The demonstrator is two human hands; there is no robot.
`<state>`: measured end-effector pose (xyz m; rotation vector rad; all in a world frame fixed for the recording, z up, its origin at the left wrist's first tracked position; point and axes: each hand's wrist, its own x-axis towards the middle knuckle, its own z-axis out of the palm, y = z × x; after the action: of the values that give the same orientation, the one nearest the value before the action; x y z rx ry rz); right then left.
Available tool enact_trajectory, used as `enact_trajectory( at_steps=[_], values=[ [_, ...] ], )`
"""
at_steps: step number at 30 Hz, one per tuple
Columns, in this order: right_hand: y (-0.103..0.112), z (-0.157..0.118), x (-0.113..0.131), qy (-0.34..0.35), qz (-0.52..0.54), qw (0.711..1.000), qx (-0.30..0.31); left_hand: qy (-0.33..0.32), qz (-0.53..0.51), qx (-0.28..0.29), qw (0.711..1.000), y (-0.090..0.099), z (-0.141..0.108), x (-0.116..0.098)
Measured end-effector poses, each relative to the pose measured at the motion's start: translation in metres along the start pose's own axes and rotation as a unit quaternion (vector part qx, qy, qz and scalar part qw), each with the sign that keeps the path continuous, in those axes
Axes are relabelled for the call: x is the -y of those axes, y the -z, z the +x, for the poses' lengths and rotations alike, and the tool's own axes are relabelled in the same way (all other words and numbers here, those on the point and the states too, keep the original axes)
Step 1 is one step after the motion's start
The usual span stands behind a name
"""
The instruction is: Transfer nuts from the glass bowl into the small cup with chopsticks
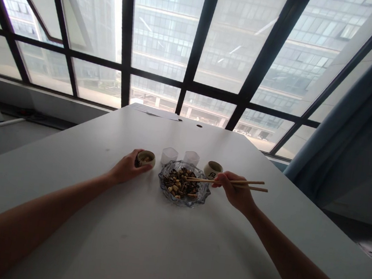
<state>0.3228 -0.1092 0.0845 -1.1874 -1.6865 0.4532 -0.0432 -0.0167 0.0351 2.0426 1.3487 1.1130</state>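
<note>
My left hand (130,167) is wrapped round a small ceramic cup (145,159) on the left, with a few brownish pieces in it. In my right hand (234,191) is a pair of wooden chopsticks (248,184). Their tips reach over a scalloped glass bowl (203,197) and touch or hover just above its contents; I cannot tell which. Dark sunflower seeds (181,175) and paler nuts, some like pistachios, lie mixed in the bowl. Behind my right fingers stands a second ceramic cup (212,168) with a dark character on its side.
Two translucent plastic cups (169,155) stand just behind the glass bowl. Everything rests on a long white table (109,238). Paper sheets (155,111) lie at its far end, near two dark round holes. Beyond are large windows, with a blue curtain (351,119) at right.
</note>
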Motion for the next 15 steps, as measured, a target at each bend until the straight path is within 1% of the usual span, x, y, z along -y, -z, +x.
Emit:
enact_trajectory(
  at_steps=[15],
  values=[
    [-0.0013, 0.0008, -0.0051, -0.020, 0.020, 0.999, -0.021, -0.002, 0.004, -0.003, 1.000, -0.0012, 0.0002, 0.0025]
  ],
)
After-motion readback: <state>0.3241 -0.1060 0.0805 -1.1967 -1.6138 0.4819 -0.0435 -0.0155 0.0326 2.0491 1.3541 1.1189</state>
